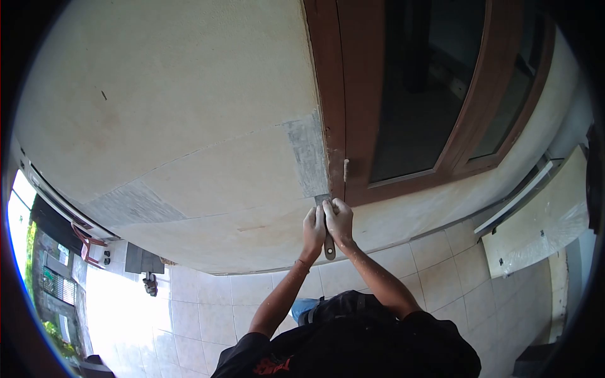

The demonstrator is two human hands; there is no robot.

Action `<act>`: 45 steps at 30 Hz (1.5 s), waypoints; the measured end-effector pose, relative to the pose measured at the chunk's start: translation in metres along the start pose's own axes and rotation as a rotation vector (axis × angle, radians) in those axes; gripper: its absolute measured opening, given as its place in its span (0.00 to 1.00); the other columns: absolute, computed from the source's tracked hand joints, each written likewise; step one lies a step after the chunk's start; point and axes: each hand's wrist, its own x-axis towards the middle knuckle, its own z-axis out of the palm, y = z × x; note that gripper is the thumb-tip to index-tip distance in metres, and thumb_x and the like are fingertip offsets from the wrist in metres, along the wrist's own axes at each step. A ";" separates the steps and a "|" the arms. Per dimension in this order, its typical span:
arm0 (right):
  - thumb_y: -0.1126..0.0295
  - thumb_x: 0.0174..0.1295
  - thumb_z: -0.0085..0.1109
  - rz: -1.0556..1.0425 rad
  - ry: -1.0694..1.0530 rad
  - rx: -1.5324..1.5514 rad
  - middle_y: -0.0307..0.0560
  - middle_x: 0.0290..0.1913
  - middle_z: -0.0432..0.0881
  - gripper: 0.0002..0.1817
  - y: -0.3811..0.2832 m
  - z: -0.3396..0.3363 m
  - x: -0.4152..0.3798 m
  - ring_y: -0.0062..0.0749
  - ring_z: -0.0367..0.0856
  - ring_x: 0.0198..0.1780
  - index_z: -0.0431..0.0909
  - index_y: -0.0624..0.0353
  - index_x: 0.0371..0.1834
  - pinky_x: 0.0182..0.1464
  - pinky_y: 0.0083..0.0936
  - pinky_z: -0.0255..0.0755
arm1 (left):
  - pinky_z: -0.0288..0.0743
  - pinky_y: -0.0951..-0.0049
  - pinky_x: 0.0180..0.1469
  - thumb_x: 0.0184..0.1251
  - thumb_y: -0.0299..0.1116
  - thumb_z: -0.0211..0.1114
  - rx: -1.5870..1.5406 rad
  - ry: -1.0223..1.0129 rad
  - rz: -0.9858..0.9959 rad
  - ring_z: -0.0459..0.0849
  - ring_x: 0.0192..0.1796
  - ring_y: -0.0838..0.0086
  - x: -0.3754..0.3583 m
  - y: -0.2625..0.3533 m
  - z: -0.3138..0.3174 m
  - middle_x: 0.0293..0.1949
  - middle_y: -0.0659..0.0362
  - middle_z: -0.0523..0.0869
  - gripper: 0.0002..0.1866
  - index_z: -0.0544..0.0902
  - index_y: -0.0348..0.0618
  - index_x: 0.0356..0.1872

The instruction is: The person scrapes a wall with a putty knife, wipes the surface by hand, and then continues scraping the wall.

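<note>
Both my hands grip one scraper [329, 244], its flat blade up against the wall and its dark handle, with a hole at the end, pointing down. My left hand [313, 228] closes on it from the left. On the other side my right hand [341, 222] is closed too, with whitish dust on its fingers. The blade meets the lower end of a grey scraped strip [307, 154] on the cream wall [220, 164]. That strip runs beside the brown wooden frame [337, 138].
A second grey scraped patch [135, 203] lies farther left on the wall. Glass panes [416, 94] fill the brown frame. At right leans a pale panel [535, 217] partly wrapped in plastic. Floor tiles [252, 293] stretch below; a reddish chair [88, 244] and footwear [150, 283] are at left.
</note>
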 end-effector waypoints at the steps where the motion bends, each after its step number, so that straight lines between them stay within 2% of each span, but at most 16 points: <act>1: 0.69 0.69 0.61 -0.022 0.001 0.061 0.29 0.19 0.66 0.19 -0.013 -0.004 -0.005 0.10 0.61 0.25 0.67 0.59 0.21 0.24 0.19 0.57 | 0.69 0.75 0.37 0.82 0.35 0.48 0.002 0.023 0.064 0.70 0.36 0.83 -0.009 0.015 0.005 0.29 0.63 0.75 0.15 0.74 0.34 0.35; 5: 0.69 0.71 0.61 -0.041 -0.139 0.281 0.26 0.20 0.68 0.15 -0.107 -0.041 -0.024 0.04 0.63 0.23 0.69 0.56 0.26 0.22 0.12 0.55 | 0.66 0.79 0.34 0.81 0.32 0.49 0.002 -0.011 0.215 0.67 0.34 0.85 -0.040 0.100 0.011 0.28 0.66 0.73 0.13 0.72 0.37 0.33; 8: 0.70 0.67 0.65 -0.092 -0.150 0.334 0.27 0.15 0.64 0.17 -0.143 -0.058 -0.031 0.06 0.57 0.20 0.67 0.56 0.22 0.21 0.15 0.52 | 0.65 0.82 0.32 0.82 0.32 0.48 -0.121 -0.046 0.212 0.68 0.33 0.88 -0.059 0.145 0.021 0.29 0.66 0.75 0.13 0.73 0.38 0.35; 9: 0.70 0.67 0.65 -0.079 -0.154 0.342 0.27 0.15 0.64 0.17 -0.153 -0.063 -0.034 0.06 0.58 0.20 0.67 0.56 0.23 0.21 0.14 0.52 | 0.65 0.83 0.32 0.82 0.32 0.48 -0.136 -0.046 0.205 0.69 0.33 0.89 -0.065 0.151 0.022 0.29 0.66 0.75 0.13 0.73 0.38 0.35; 10: 0.70 0.66 0.65 -0.065 -0.158 0.351 0.27 0.15 0.64 0.17 -0.163 -0.068 -0.038 0.06 0.58 0.19 0.68 0.56 0.23 0.21 0.14 0.52 | 0.67 0.82 0.33 0.83 0.36 0.47 -0.113 -0.073 0.217 0.70 0.33 0.90 -0.070 0.156 0.021 0.31 0.69 0.76 0.15 0.78 0.37 0.45; 14: 0.71 0.66 0.66 -0.047 -0.186 0.366 0.28 0.15 0.67 0.15 -0.174 -0.078 -0.045 0.05 0.62 0.19 0.69 0.57 0.24 0.21 0.13 0.53 | 0.66 0.83 0.28 0.81 0.41 0.52 -0.304 -0.187 0.086 0.72 0.28 0.89 -0.079 0.173 0.015 0.30 0.67 0.79 0.16 0.78 0.36 0.45; 18: 0.72 0.65 0.66 -0.176 -0.296 0.228 0.30 0.15 0.71 0.14 -0.170 -0.086 -0.043 0.05 0.65 0.20 0.71 0.59 0.26 0.21 0.12 0.55 | 0.70 0.84 0.36 0.79 0.37 0.55 -0.189 -0.280 0.100 0.76 0.36 0.88 -0.073 0.168 0.006 0.34 0.65 0.83 0.14 0.80 0.34 0.44; 23: 0.72 0.69 0.62 0.217 -0.359 0.364 0.29 0.18 0.73 0.10 -0.133 -0.079 -0.047 0.05 0.66 0.21 0.73 0.59 0.30 0.21 0.10 0.57 | 0.64 0.82 0.28 0.81 0.39 0.53 -0.206 -0.181 -0.089 0.71 0.29 0.90 -0.072 0.120 0.007 0.27 0.70 0.79 0.18 0.81 0.37 0.32; 28: 0.63 0.70 0.61 0.523 -0.372 0.367 0.31 0.19 0.73 0.13 -0.081 -0.094 -0.063 0.11 0.65 0.16 0.72 0.53 0.28 0.15 0.16 0.51 | 0.67 0.72 0.26 0.81 0.41 0.49 0.281 -0.257 -0.148 0.74 0.22 0.79 -0.060 0.072 -0.005 0.19 0.59 0.79 0.21 0.80 0.36 0.31; 31: 0.61 0.67 0.64 0.685 -0.182 0.519 0.30 0.16 0.71 0.15 -0.026 -0.111 -0.073 0.12 0.60 0.11 0.74 0.51 0.25 0.14 0.16 0.51 | 0.73 0.64 0.37 0.79 0.39 0.50 0.412 -0.084 0.211 0.83 0.32 0.63 -0.027 0.100 -0.021 0.30 0.47 0.84 0.18 0.79 0.32 0.40; 33: 0.60 0.67 0.64 0.723 -0.077 0.435 0.28 0.15 0.67 0.17 0.001 -0.123 -0.080 0.12 0.59 0.12 0.72 0.48 0.21 0.15 0.16 0.51 | 0.69 0.56 0.57 0.76 0.37 0.52 0.699 0.232 0.711 0.79 0.58 0.46 -0.005 0.161 -0.023 0.54 0.36 0.80 0.20 0.75 0.28 0.56; 35: 0.60 0.67 0.64 0.750 -0.022 0.437 0.28 0.15 0.67 0.16 0.016 -0.134 -0.087 0.13 0.60 0.12 0.72 0.48 0.21 0.16 0.17 0.51 | 0.51 0.45 0.72 0.73 0.39 0.57 0.886 0.489 1.008 0.57 0.74 0.36 0.013 0.192 -0.014 0.71 0.34 0.63 0.28 0.68 0.29 0.68; 38: 0.63 0.67 0.63 0.813 0.024 0.501 0.28 0.22 0.67 0.14 0.026 -0.144 -0.096 0.13 0.63 0.23 0.73 0.47 0.23 0.28 0.18 0.55 | 0.38 0.38 0.76 0.73 0.43 0.57 1.141 0.542 1.105 0.45 0.78 0.35 0.064 0.152 0.006 0.76 0.32 0.50 0.36 0.60 0.26 0.71; 39: 0.63 0.67 0.63 0.788 0.060 0.535 0.28 0.22 0.67 0.14 0.026 -0.142 -0.097 0.13 0.63 0.24 0.73 0.47 0.23 0.29 0.18 0.55 | 0.40 0.38 0.76 0.70 0.47 0.60 1.509 0.381 1.042 0.49 0.78 0.35 0.093 0.118 0.001 0.74 0.31 0.54 0.39 0.61 0.23 0.70; 40: 0.63 0.67 0.63 0.763 0.094 0.567 0.28 0.22 0.67 0.14 0.026 -0.140 -0.098 0.14 0.63 0.24 0.73 0.47 0.23 0.29 0.18 0.55 | 0.43 0.37 0.76 0.68 0.50 0.62 1.587 0.402 1.381 0.52 0.76 0.34 0.114 0.087 -0.005 0.72 0.30 0.58 0.41 0.63 0.22 0.68; 45: 0.62 0.67 0.62 0.718 0.130 0.576 0.28 0.21 0.67 0.15 0.039 -0.162 -0.105 0.15 0.62 0.24 0.73 0.48 0.22 0.30 0.19 0.53 | 0.49 0.38 0.74 0.65 0.51 0.64 1.475 0.324 1.141 0.59 0.74 0.35 0.084 -0.018 -0.003 0.70 0.31 0.64 0.40 0.68 0.23 0.65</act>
